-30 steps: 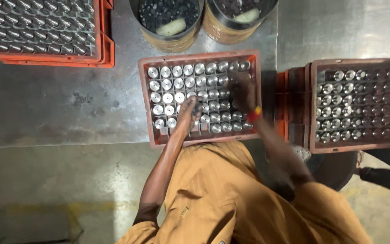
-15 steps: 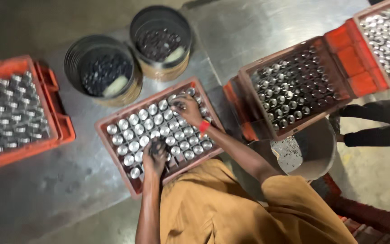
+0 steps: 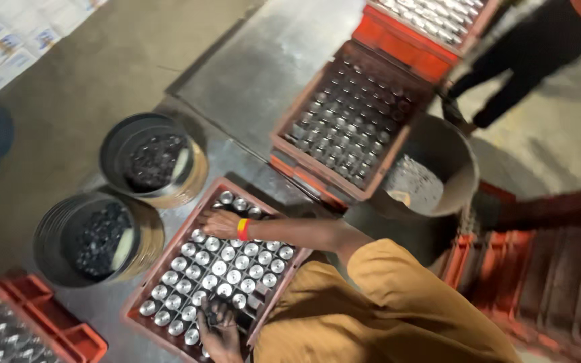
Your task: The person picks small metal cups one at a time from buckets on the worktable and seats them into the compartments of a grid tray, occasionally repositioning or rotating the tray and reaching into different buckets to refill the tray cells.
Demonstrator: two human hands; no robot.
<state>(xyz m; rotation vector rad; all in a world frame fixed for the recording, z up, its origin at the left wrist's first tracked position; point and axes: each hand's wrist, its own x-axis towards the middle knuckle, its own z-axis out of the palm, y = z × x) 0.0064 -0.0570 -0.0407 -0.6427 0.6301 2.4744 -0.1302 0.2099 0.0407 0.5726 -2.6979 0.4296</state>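
A red crate (image 3: 167,254) full of shiny upright metal cylinders (image 3: 226,267) lies in front of me on the metal floor. My right hand (image 3: 220,224), with a red and yellow wristband, rests on the cylinders near the crate's far corner; its grip is blurred. At the crate's near edge my left hand (image 3: 220,328) has its fingers curled around a cylinder there. Both forearms reach out over my tan clothing (image 3: 378,309).
Two round metal bins (image 3: 152,161) (image 3: 99,238) with dark pieces stand left of the crate. Another filled crate (image 3: 354,117) lies tilted on a grey tub (image 3: 438,171). More crates sit at the top right (image 3: 432,17) and bottom left (image 3: 8,333). Another person's legs (image 3: 526,60) stand at the top right.
The view has swung, so the crate now sits lower and left. My right hand has shifted toward the crate's far corner. My left hand has stayed at the near edge.
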